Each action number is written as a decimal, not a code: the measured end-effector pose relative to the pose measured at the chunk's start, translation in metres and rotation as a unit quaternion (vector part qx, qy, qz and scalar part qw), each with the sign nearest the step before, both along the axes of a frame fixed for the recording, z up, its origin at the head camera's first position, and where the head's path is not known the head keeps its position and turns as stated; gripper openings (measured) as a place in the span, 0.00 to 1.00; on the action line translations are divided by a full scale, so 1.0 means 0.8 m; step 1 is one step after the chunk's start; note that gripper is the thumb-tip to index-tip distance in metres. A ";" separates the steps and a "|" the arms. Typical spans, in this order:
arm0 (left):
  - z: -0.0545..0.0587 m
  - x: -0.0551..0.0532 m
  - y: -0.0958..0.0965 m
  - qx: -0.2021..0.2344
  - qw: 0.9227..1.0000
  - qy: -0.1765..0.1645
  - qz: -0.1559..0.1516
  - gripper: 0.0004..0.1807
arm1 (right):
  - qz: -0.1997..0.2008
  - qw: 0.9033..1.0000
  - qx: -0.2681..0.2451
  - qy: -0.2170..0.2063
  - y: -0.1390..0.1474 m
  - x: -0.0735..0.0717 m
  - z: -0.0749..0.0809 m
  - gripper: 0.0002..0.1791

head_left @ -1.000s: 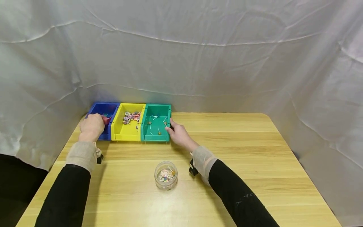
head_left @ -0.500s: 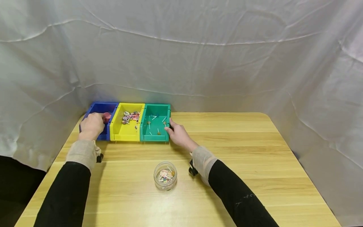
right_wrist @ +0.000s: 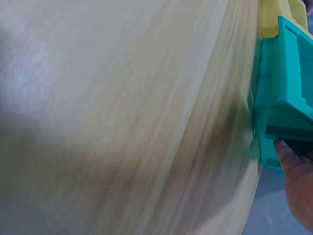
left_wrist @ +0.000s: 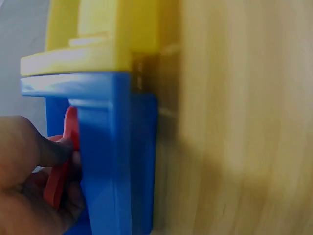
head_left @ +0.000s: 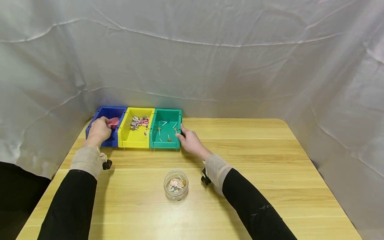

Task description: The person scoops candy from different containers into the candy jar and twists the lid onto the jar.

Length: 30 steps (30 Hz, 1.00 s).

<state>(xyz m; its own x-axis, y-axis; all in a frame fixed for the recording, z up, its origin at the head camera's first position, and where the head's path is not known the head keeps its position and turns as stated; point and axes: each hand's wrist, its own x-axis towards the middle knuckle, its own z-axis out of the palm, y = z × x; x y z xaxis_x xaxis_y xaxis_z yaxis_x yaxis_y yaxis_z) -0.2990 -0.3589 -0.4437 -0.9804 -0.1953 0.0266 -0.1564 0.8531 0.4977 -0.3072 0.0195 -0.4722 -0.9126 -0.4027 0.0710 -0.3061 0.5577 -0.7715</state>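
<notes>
In the head view my left hand [head_left: 100, 130] reaches into the blue bin [head_left: 111, 144] and grips a red scoop [head_left: 113, 123]. The left wrist view has the thumb and fingers pinching its red handle [left_wrist: 57, 182] just inside the bin's front wall. My right hand [head_left: 191, 143] holds the right side wall of the green bin [head_left: 165, 145], thumb across the rim; in the right wrist view a finger touches the outer side by a dark recess. Several lollipops [head_left: 169, 138] are spread over the green bin's floor.
Between the two bins stands a yellow bin [head_left: 134, 144] with a heap of small wrapped sweets [head_left: 139, 122]. A clear round jar [head_left: 176, 196] containing lollipops stands nearer on the wooden table [head_left: 255, 186]. Grey cloth [head_left: 210, 66] hangs behind and at both sides.
My left hand has turned and shifted slightly inside the blue bin, and more of the red scoop shows now. My right hand stays at the green bin.
</notes>
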 end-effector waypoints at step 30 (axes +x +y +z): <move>-0.021 0.003 0.000 0.135 0.989 0.061 -0.006 0.22 | -0.016 1.000 0.006 0.002 0.003 -0.002 0.004 0.35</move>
<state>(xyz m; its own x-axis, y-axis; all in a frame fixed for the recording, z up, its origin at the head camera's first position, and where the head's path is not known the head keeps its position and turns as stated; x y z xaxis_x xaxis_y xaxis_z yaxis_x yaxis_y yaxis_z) -0.2968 -0.3586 -0.4605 -0.9753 -0.2004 0.0927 -0.0728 0.6882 0.7219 -0.3086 0.0223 -0.4691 -0.9245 -0.3746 0.0707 -0.2917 0.5758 -0.7638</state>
